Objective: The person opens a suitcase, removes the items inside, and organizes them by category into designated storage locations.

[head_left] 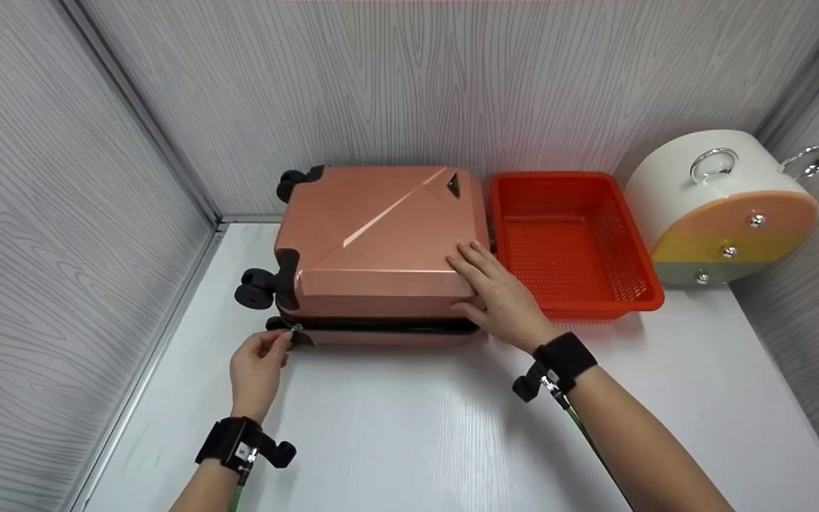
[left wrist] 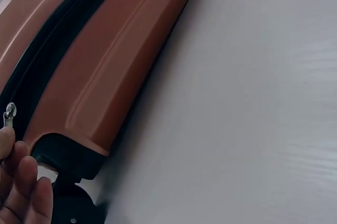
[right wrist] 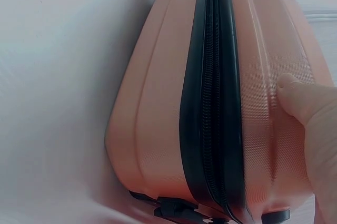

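Note:
A rose-gold suitcase lies flat on the white table, its black wheels facing left. Along its front side runs a black zipper. At the front left corner my left hand pinches the silver zipper pull between thumb and finger. My right hand rests on the suitcase's front right corner, fingers spread over the lid and thumb against the front side. In the right wrist view the thumb presses on the ribbed shell beside the zipper.
Right of the suitcase stands a red plastic basket. Beyond it is a rounded white drawer box with a colored striped front and silver knobs. Grey wood-grain panels close off the back and sides.

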Action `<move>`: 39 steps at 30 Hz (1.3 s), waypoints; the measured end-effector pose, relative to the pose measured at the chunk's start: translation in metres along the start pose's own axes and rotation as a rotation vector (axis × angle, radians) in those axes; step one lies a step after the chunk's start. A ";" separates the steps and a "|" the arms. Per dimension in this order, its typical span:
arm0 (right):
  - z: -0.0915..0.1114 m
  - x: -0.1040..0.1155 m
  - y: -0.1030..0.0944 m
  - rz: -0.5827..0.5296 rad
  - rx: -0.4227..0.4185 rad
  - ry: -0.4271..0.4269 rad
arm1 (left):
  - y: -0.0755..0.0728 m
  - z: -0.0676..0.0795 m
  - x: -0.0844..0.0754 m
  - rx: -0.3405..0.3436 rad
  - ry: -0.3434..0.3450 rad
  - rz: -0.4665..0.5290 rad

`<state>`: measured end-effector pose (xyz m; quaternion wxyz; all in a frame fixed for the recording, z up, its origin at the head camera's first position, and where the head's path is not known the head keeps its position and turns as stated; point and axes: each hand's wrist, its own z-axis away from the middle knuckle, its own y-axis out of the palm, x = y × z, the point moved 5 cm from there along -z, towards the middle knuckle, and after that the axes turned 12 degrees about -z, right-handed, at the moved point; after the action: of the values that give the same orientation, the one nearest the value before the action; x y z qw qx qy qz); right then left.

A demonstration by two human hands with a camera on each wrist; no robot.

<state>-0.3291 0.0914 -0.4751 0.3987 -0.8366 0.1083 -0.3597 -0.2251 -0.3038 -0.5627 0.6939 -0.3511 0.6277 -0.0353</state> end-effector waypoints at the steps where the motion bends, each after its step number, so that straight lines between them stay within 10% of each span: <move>1: 0.000 0.000 0.000 0.002 0.000 0.002 | -0.001 -0.001 0.001 -0.003 -0.007 0.015; 16: -0.002 0.001 -0.002 0.015 0.005 -0.024 | -0.017 -0.050 0.012 -0.089 -0.075 0.125; 32: -0.001 0.005 0.004 0.023 0.006 -0.042 | -0.026 -0.080 0.019 -0.061 -0.099 -0.014; 39: -0.001 0.004 0.000 0.037 0.015 -0.007 | -0.062 -0.085 -0.040 -0.158 0.069 -0.002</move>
<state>-0.3271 0.0887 -0.4725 0.4120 -0.8327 0.1194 -0.3500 -0.2854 -0.3680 -0.4929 0.6421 -0.4039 0.6516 0.0017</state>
